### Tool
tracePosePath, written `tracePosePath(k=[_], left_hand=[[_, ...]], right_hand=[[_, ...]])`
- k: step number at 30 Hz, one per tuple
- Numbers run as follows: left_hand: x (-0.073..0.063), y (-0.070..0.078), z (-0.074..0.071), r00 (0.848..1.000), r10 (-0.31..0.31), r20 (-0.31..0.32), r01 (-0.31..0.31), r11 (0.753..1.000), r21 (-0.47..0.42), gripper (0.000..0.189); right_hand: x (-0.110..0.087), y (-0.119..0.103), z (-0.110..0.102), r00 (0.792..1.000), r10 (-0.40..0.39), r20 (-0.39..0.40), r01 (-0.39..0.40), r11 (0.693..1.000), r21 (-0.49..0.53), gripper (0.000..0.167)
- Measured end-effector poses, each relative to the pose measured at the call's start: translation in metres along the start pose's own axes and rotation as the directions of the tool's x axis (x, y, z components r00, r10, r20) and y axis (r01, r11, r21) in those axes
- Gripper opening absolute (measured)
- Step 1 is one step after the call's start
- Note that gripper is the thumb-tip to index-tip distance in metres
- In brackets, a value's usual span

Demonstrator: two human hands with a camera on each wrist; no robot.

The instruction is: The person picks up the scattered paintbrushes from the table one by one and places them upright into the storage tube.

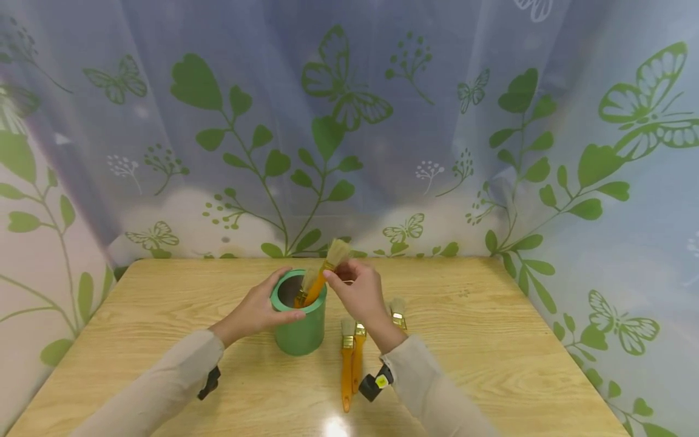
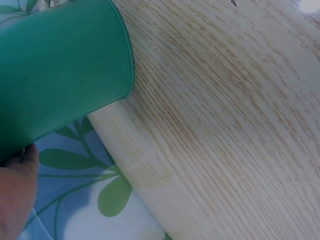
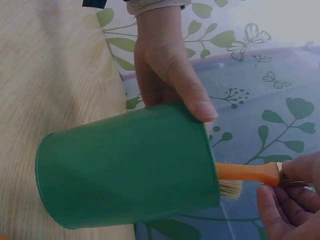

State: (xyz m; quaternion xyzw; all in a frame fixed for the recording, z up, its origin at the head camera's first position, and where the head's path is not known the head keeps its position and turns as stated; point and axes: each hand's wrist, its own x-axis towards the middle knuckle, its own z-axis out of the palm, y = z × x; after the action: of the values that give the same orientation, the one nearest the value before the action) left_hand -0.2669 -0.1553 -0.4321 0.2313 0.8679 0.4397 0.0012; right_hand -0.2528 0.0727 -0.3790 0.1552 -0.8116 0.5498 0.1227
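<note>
Apparently, the loading of a green cylindrical pot [image 1: 299, 332] is judged to be partly done, the pot being seen just below the centre of the head view. One flat paintbrush [image 1: 307, 280] is already contained, bristles up. A second paintbrush [image 1: 317, 286] is pinched near its ferrule by the right hand [image 1: 360, 291], its handle end set below the rim. The pot is gripped by the left hand [image 1: 256, 309], the thumb laid at the rim. Left over, it is judged, are three paintbrushes on the wood-grain table [image 1: 480, 364]: a longer-looking paintbrush [image 1: 346, 358] and a neighbouring paintbrush [image 1: 358, 355] at lower centre, and a partly covered paintbrush [image 1: 398, 312] farther right, its handle concealed by the right arm. The pot's floor and the handle tips inside are hidden; in the left-wrist view, the left hand is cut off at lower left
</note>
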Motion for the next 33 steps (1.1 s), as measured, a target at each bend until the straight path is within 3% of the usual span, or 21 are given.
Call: tracePosePath(k=[7,16,22,33], left_hand=[[0.001,-0.002,0.002,1.000,-0.005,-0.006,0.005,1.000,0.000,0.101],[0.001,-0.003,0.003,1.000,-0.005,-0.010,0.005,1.000,0.021,0.104],[0.000,-0.005,0.002,1.000,-0.014,-0.005,0.014,1.000,0.019,0.104],[0.000,-0.002,0.001,1.000,-0.023,-0.001,0.024,1.000,0.017,0.104]], right_hand=[[-0.007,0.012,-0.001,1.000,0.001,0.013,-0.001,1.000,0.023,0.023],[-0.019,0.037,-0.025,0.994,0.104,-0.016,-0.104,0.995,0.014,0.026],[-0.027,0.055,-0.045,0.978,0.206,-0.039,-0.207,0.978,-0.031,0.025],[-0.042,0.091,-0.076,0.940,0.324,-0.107,-0.333,0.940,-0.074,0.027]])
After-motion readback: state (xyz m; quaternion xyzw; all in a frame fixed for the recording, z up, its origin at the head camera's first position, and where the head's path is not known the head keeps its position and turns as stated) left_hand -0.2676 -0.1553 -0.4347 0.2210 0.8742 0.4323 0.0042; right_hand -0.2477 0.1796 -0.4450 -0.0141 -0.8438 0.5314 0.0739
